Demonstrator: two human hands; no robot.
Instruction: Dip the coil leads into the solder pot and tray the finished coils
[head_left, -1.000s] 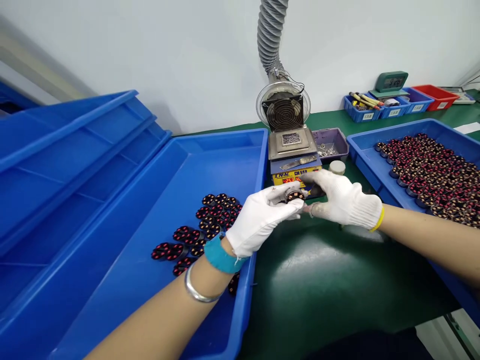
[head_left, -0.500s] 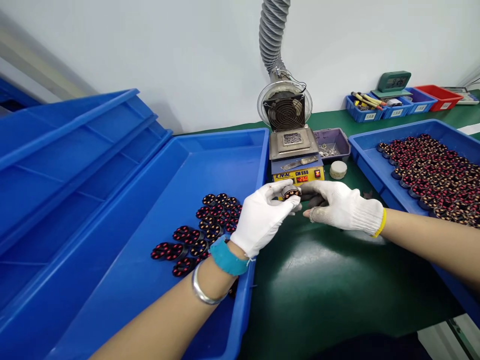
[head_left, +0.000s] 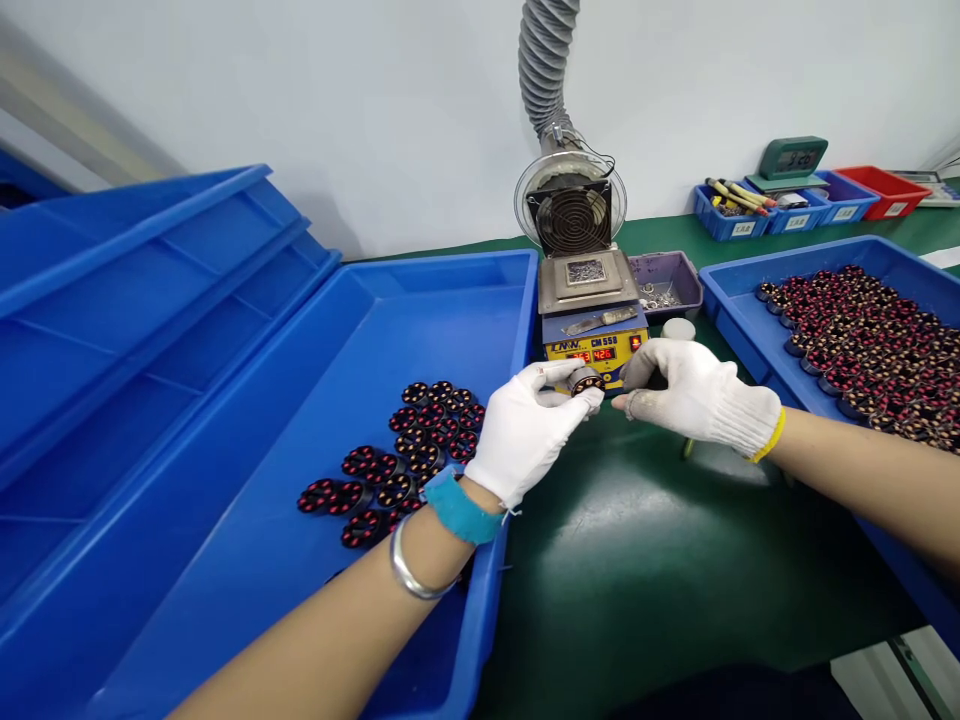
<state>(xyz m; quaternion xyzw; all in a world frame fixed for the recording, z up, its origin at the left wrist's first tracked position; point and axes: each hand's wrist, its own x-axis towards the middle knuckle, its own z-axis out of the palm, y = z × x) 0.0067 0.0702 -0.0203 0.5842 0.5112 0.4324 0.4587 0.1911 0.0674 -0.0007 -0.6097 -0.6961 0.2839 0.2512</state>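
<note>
My left hand (head_left: pixel 525 430), in a white glove, pinches a small round black part (head_left: pixel 586 381) with copper-coloured contacts on its face. Close on its right, my right hand (head_left: pixel 686 390), also gloved, has its thumb and fingertips curled towards each other beside the part. A short yellowish end of something (head_left: pixel 688 448) shows below the right palm; what it belongs to is hidden. Behind both hands stands a yellow and blue solder pot (head_left: pixel 592 325) with lit red digits. Many similar round parts (head_left: pixel 427 420) lie in the blue tray (head_left: pixel 442 285) on the left.
A fume fan (head_left: pixel 574 220) with a grey hose rises behind the pot. A purple bin (head_left: pixel 667 275) and a round white piece (head_left: pixel 678 329) are to its right. Another blue tray (head_left: pixel 806 255) holds many parts. Stacked blue trays (head_left: pixel 150 290) lean at left.
My right hand has shifted slightly right and its fingers have curled more. The yellowish end now shows below it. My left hand still holds the round part, a little further right.
</note>
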